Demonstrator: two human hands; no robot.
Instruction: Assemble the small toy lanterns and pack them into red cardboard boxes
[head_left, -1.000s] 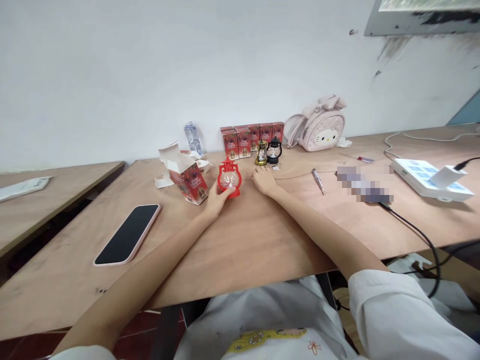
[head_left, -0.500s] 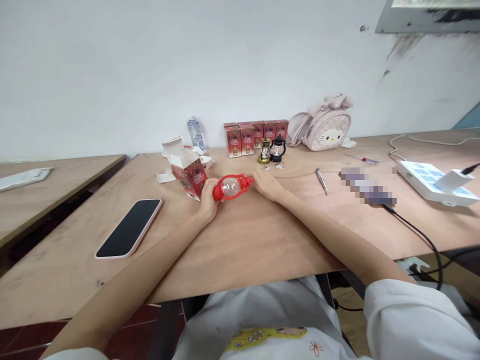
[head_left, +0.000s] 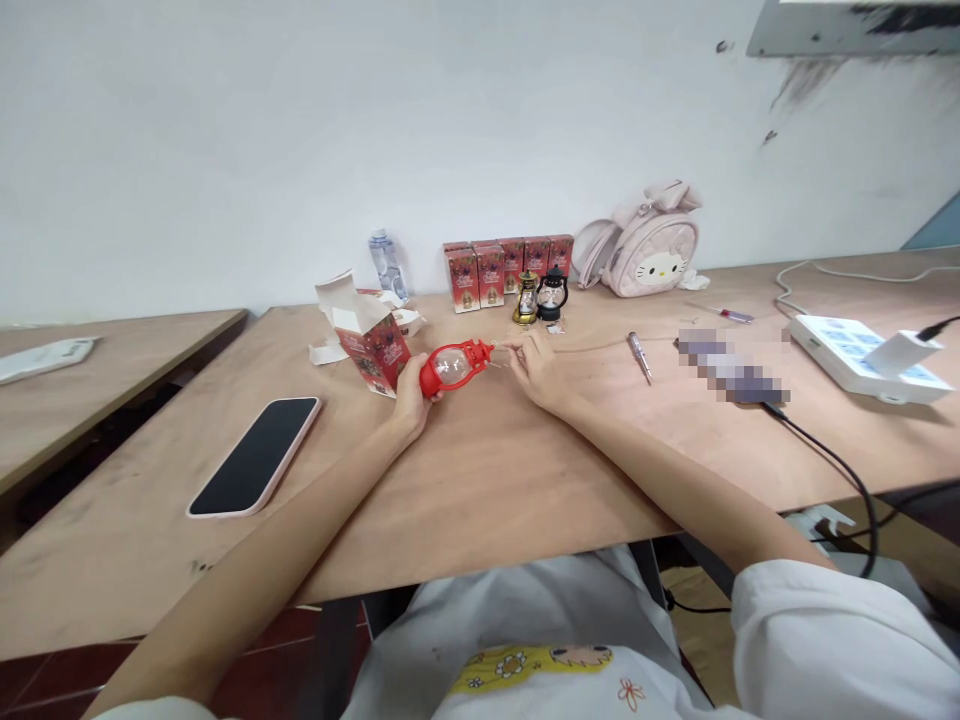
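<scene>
My left hand (head_left: 411, 388) grips the base of a small red toy lantern (head_left: 454, 364), held on its side just above the wooden table (head_left: 487, 470), with its top pointing right. My right hand (head_left: 536, 368) is at the lantern's top end, its fingers pinched on something small and thin that I cannot make out. An opened red and white carton (head_left: 371, 338) stands just left of the lantern. A gold lantern (head_left: 525, 298) and a black lantern (head_left: 552, 294) stand further back.
A row of red boxes (head_left: 507, 266) and a water bottle (head_left: 382, 262) line the wall, beside a pink cat-face bag (head_left: 651, 254). A phone (head_left: 256, 454) lies face down on the left. A screwdriver (head_left: 639, 356), a white power strip (head_left: 862, 356) and a black cable (head_left: 832, 462) lie on the right.
The lantern stood upright a second ago; my left hand has tipped it onto its side and lifted it slightly. My right hand rose off the table and pinched at the lantern's top.
</scene>
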